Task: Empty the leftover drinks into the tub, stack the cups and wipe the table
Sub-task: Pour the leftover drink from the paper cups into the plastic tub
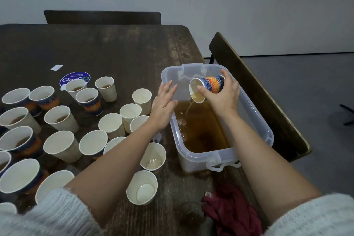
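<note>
My right hand [222,96] grips patterned cup [207,87] tipped over tub [268,132], brown drink pouring; my left hand [162,105] fingers relaxed, resting on tub rim.

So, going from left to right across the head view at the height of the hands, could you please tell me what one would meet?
Cluster of paper cups → left hand → tilted patterned cup → right hand → far rim of the clear plastic tub → wooden bench.
</note>
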Demonstrator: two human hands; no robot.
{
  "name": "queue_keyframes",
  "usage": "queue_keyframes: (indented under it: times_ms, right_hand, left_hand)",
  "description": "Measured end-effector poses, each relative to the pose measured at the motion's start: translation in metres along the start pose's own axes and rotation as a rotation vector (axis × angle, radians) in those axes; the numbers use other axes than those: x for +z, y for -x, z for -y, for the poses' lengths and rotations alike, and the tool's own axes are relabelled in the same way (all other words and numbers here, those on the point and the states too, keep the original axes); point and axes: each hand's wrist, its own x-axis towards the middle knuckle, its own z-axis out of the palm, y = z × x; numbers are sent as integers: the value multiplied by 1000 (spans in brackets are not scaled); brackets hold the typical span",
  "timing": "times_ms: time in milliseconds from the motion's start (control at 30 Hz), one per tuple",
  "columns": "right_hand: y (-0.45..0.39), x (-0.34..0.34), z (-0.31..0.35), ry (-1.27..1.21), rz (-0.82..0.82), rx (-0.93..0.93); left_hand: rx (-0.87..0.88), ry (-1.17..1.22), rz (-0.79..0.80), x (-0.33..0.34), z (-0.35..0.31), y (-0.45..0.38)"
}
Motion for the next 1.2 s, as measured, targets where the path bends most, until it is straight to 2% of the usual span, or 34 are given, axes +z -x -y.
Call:
queue_keyframes:
  times_ms: [900, 1067, 1200]
  right_hand:
    - [2, 3, 0, 80, -27, -129]
    - [2, 3, -1, -12, -23, -45]
    - [3, 2, 0, -186, 71, 96]
  left_hand:
    - [-12, 4, -11, 1, -3, 1]
    - [-8, 4, -9, 0, -5, 2]
    - [-2, -28, 16, -4, -7, 2]
